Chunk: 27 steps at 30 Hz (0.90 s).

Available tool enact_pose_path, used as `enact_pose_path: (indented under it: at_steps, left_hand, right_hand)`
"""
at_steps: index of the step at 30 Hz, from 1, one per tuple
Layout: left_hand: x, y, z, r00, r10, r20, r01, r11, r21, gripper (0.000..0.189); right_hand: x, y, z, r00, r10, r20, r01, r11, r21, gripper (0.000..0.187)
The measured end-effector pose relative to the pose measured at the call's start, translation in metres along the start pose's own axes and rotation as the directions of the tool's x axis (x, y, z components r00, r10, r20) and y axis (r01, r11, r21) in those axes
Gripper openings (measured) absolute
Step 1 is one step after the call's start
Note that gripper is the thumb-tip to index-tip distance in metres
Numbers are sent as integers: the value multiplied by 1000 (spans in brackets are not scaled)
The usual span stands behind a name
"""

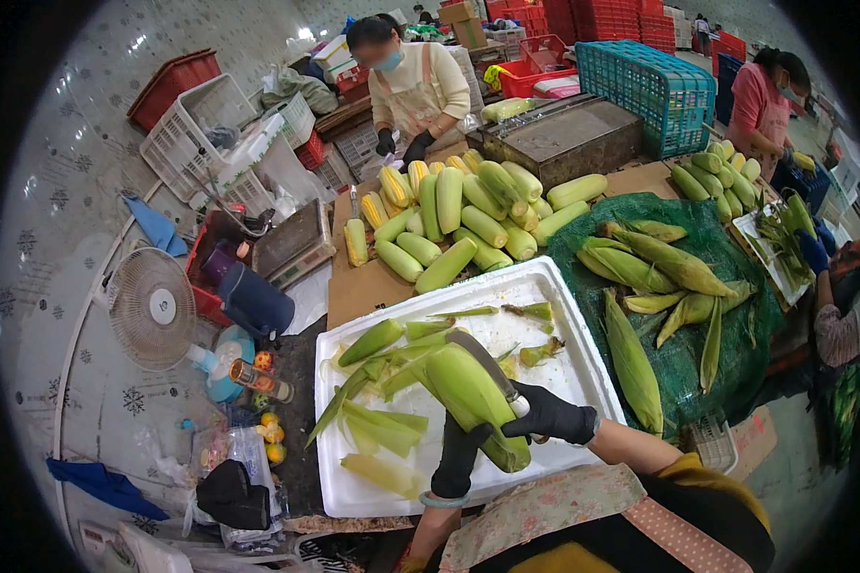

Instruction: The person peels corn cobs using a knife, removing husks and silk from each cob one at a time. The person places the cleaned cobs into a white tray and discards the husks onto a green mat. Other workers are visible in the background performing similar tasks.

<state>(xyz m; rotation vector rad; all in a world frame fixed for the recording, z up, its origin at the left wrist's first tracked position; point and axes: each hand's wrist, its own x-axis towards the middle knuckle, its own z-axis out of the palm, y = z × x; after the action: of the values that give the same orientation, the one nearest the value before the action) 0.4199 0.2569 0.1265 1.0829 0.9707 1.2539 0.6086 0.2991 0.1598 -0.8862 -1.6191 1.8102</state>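
Observation:
My left hand [459, 451], in a black glove, grips the lower end of an ear of corn in green husk [466, 401]. In my right hand [552, 415], also black-gloved, is a knife [484, 358] with a curved blade lying along the ear's right side; the fingers rest close to the husk. Both hands are over a white foam tray [595, 344] that holds cut husk leaves [387, 430] and trimmed stem ends [541, 352]. Beyond the tray lies a pile of trimmed corn ears [484, 225], some showing yellow kernels. Untrimmed ears [631, 358] lie on green netting [724, 358] at the right.
A co-worker [419, 93] in black gloves stands across the table, another [760, 114] at the far right, and a third person's blue-gloved hand [813, 247] is at the right. A fan [150, 308], a blue jug [254, 301], a scale [294, 243] and a teal crate [645, 93] surround the work area.

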Motion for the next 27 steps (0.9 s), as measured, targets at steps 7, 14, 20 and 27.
enact_pose_path:
  at_steps: [7,14,20,27]
  left_hand:
    - [10,13,26,975,167,-146,-122,955,272,71]
    - [16,-10,-11,916,-69,-395,54,997,-48,14]
    - [14,-32,-30,892,-188,-412,170,982,-82,19]
    - [15,-35,-35,873,-193,-448,164,981,-103,32]
  right_hand:
    - [1,5,2,946,-45,-321,-84,922,-377,99]
    - [20,40,-11,975,80,-208,-65,995,78,68]
    - [92,56,-59,950,312,-6,-245,756,607,47]
    - [222,-33,-142,860,-166,-482,360,867,344,47]
